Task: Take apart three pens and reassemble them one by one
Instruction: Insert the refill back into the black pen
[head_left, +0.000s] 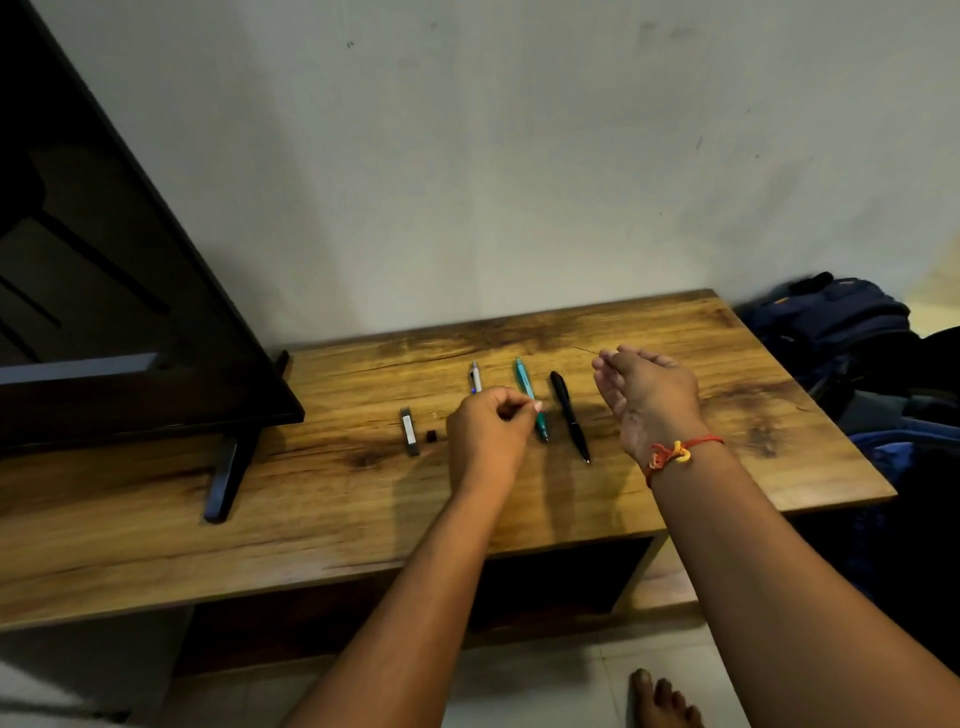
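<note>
Forearms (415, 597) stretch over the table (311, 493); left hand (488, 431) curled by the teal pen (524, 379), right hand (649, 395) raised, cupped; grips unclear.

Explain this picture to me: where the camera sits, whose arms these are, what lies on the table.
There is no machine: one camera sits on a person's head and looks down, so both bare arms are that person's own. On the wooden table lie a white pen, partly behind the left hand, a teal pen and a black pen, with a grey clip-like piece and a small black piece to their left. The left hand has its fingers curled over the pens; the right hand, red thread at the wrist, seems to pinch something thin. What either holds is too small to tell.
</note>
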